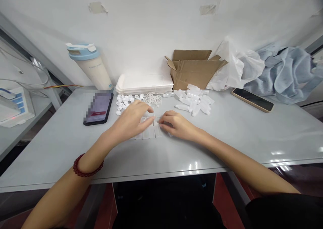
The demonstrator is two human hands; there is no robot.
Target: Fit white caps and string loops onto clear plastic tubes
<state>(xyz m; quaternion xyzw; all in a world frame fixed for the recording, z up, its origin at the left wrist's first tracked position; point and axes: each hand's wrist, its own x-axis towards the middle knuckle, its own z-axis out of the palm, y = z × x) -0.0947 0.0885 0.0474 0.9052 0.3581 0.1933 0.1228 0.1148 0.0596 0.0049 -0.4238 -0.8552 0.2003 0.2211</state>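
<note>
Several translucent plastic tubes [151, 132] lie side by side in a row near the middle of the table. My left hand [133, 116] is over the row's left part, thumb and index finger apart with nothing seen between them. At the row's right end, my right hand [178, 124] has its fingers curled and pinched by the top of a tube [157, 131]. Whatever is in that pinch is hidden. Small white caps [122, 102] lie loose behind my left hand, beside a tangle of thin white strips [154, 99]. More translucent tubes [194, 101] are piled behind my right hand.
A stack of white trays [145, 82] and an open cardboard box [194, 72] stand against the wall. A bottle [94, 69] and a phone [99, 107] are at left. On the right are a white plastic bag [237, 65], another phone [252, 100] and blue cloth [290, 74].
</note>
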